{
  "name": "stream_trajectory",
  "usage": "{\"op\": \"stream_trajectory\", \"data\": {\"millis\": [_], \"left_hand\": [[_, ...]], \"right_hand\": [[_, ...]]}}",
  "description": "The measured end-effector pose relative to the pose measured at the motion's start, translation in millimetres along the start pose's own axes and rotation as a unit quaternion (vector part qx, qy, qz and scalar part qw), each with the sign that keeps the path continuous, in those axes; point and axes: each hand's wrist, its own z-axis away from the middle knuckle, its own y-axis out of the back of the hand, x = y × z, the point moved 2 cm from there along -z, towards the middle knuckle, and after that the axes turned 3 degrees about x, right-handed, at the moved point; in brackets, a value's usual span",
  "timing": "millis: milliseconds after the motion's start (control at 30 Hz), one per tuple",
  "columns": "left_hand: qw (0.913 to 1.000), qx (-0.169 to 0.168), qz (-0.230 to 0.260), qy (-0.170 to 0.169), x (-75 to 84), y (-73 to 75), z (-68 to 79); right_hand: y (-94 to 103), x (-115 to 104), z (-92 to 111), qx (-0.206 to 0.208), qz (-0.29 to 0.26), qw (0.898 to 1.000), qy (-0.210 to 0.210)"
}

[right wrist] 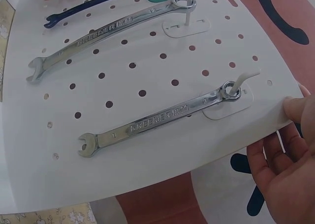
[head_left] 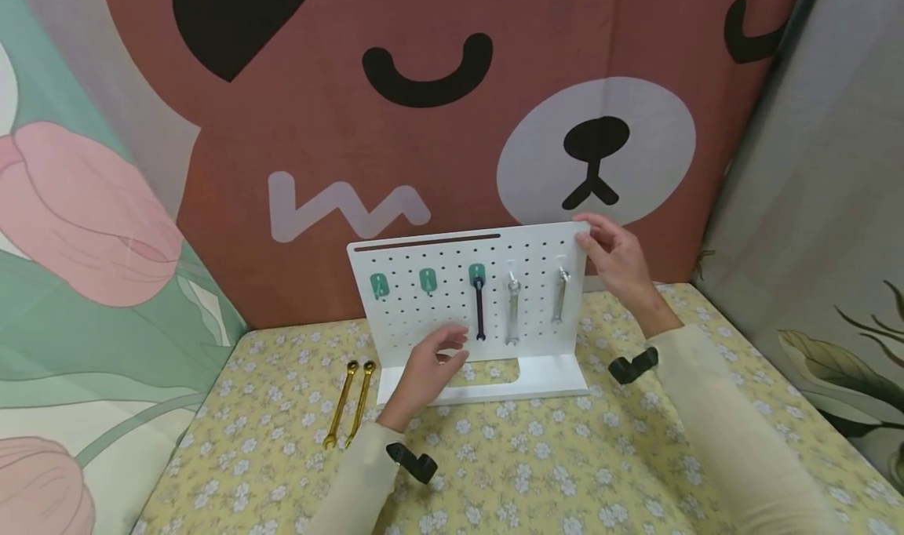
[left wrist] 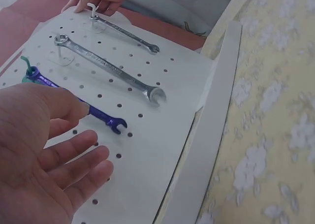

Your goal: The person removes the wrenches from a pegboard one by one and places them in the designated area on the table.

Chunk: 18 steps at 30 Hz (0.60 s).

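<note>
A white pegboard stand [head_left: 417, 323] stands upright on the table. My right hand [head_left: 617, 260] pinches its upper right corner, thumb in front and fingers behind. On the board hang a dark purple wrench [head_left: 480, 311] on a green hook, a longer silver combination wrench [right wrist: 106, 33] and a shorter silver combination wrench [right wrist: 160, 120], both on white hooks. My left hand [head_left: 427, 370] is in front of the board's lower middle, nearest the purple wrench, its fingers loosely bent with nothing held. In the left wrist view its thumb overlaps the purple wrench; I cannot tell whether they touch.
Two gold wrenches [head_left: 342, 405] lie side by side on the floral tablecloth [head_left: 268, 409], left of the stand. Two green hooks [head_left: 428, 281] on the board's left side bear nothing. Behind the table hangs a cloth backdrop [head_left: 318, 127] with a bear picture.
</note>
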Motion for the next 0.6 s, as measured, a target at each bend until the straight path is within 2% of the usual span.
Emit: {"op": "stream_trajectory", "data": {"millis": [433,600], "left_hand": [[0.9975,0.001,0.069,0.012,5.5,-16.9,-19.2],[0.9976,-0.004,0.064,0.026,3.9,-22.2,-23.5]], "right_hand": [[1.8,-1,-1,0.005,0.004,1.000,0.007],[1.0,0,0,0.002,0.005,1.000,0.009]]}}
